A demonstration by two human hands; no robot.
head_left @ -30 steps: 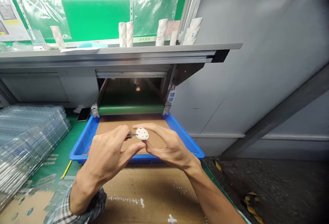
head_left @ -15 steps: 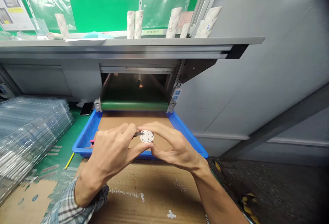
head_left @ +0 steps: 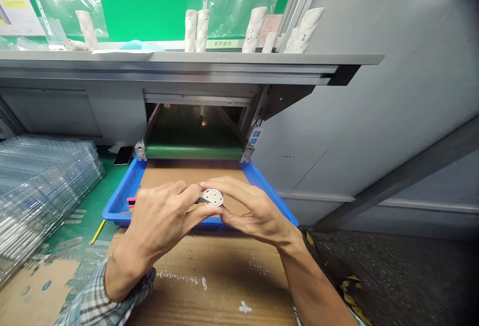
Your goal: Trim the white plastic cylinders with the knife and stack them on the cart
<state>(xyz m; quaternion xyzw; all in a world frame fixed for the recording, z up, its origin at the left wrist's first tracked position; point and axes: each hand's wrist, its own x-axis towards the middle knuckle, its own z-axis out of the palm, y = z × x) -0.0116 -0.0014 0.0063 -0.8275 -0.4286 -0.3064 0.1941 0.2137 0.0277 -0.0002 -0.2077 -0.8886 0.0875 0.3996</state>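
Note:
Between the fingertips and thumb of my right hand is a small round white part, its flat face with several small holes turned up toward me. My left hand is closed on a knife whose thin, dark, pointed blade shows past the fingers. The handle is hidden inside that hand. The blade tip lies at the left rim of the white part; whether it touches cannot be made out. My left thumb reaches close under the part. Both hands are above the near edge of a blue tray.
Cardboard covers the near bench. A green conveyor belt ends at the tray. Clear plastic trays are stacked left, near a phone and a yellow stick. White twisted tubes stand on the shelf above.
The blade has shifted from across the white part's upper face to its lower left rim. The right hand keeps its hold. The whole view has shifted slightly.

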